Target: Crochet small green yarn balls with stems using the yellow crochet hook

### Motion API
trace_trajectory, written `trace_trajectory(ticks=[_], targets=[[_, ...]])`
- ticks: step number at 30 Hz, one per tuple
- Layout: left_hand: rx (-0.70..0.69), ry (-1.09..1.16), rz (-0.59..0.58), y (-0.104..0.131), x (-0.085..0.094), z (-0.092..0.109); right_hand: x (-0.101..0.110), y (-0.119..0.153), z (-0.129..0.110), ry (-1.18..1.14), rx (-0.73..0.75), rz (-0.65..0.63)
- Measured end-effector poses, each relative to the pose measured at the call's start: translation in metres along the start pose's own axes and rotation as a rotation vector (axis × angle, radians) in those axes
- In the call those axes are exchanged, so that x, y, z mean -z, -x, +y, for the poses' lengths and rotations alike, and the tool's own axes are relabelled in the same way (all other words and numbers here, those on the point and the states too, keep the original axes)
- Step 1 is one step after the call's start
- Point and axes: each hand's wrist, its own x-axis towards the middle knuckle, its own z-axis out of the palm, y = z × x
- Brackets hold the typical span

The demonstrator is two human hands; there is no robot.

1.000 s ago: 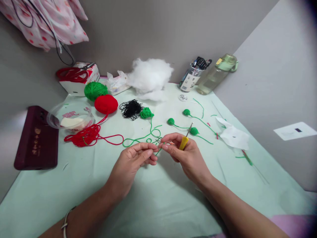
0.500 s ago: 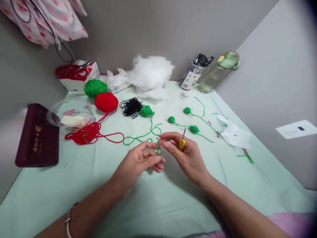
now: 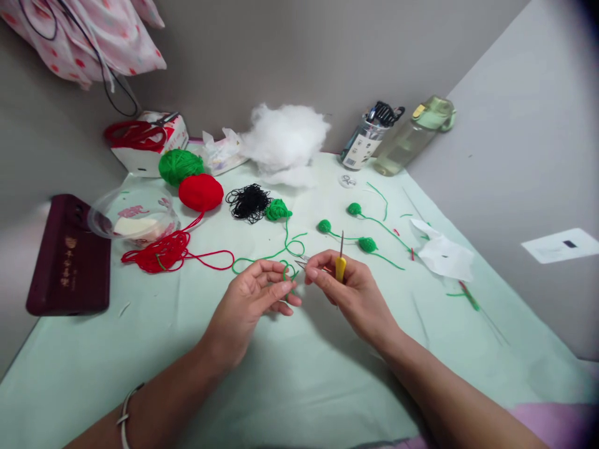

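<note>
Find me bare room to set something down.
Between the forearms, nearest you; also between the maroon case and left hand, below the red yarn, bar a white scrap. It's crowded farther back, with black yarn, stuffing and green balls.

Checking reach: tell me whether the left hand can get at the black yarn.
Probably yes: the black yarn lies uncovered, only a green strand between, though the left hand holds yarn.
</note>
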Motion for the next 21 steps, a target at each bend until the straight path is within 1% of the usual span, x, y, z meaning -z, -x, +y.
trace_trajectory(ticks=[1, 3, 6, 8, 10, 14, 18, 21], targets=[[-0.015, 0.003, 0.028, 0.0, -0.001, 0.001, 0.0, 0.0, 0.0, -0.005, -0.018, -0.023], [-0.052, 0.008, 0.059, 0.002, -0.002, 0.002, -0.002, -0.001, 0.0, -0.035, -0.067, -0.125], [-0.087, 0.006, 0.063, 0.005, -0.003, 0.002, -0.008, -0.001, 0.002, -0.167, -0.123, -0.282], [-0.088, -0.007, 0.058, 0.006, -0.003, 0.0, -0.013, 0.0, 0.003, -0.278, -0.145, -0.307], [-0.082, -0.016, 0.056, 0.007, -0.004, -0.002, -0.016, 0.0, 0.003, -0.339, -0.165, -0.294], [-0.074, 0.018, 0.059, 0.007, -0.005, -0.004, -0.015, 0.001, 0.003, -0.322, -0.204, -0.273], [-0.075, 0.076, 0.077, 0.006, -0.006, -0.003, -0.01, -0.002, 0.004, -0.43, -0.251, -0.14], [-0.057, 0.132, 0.043, 0.004, -0.005, -0.002, -0.008, -0.004, 0.004, -0.518, -0.264, -0.078]])
